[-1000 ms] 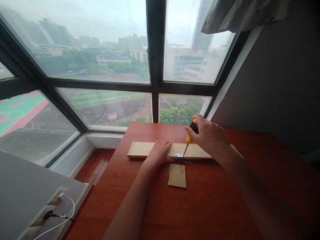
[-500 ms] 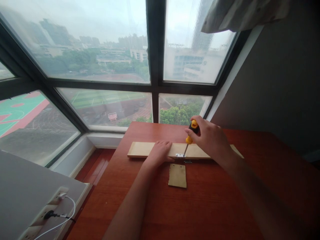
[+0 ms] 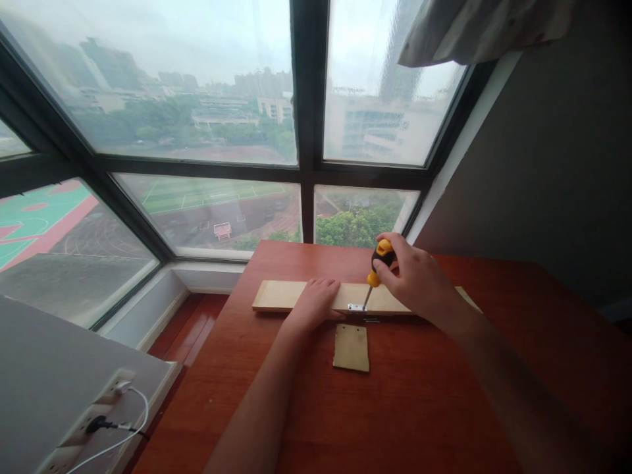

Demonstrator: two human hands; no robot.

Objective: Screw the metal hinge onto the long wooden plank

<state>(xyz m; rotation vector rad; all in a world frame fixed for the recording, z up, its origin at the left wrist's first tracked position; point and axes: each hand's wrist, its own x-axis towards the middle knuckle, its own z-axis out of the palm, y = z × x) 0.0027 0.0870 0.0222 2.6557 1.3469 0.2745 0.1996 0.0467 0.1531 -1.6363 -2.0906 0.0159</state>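
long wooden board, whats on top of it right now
On the long wooden board lie the left hand, pressed flat, and a small metal plate at its near edge, with the screwdriver tip on it. The right hand hides part of the board.

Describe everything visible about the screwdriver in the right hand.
The screwdriver has a stubby yellow and black handle, seemingly plastic, and a thin metal shaft. It is tilted, handle up and to the right, tip down on a small metal plate at the near edge of the long wooden board. The right hand wraps the handle from the right, hiding most of it. The left hand lies flat on the board beside it, not touching the tool.
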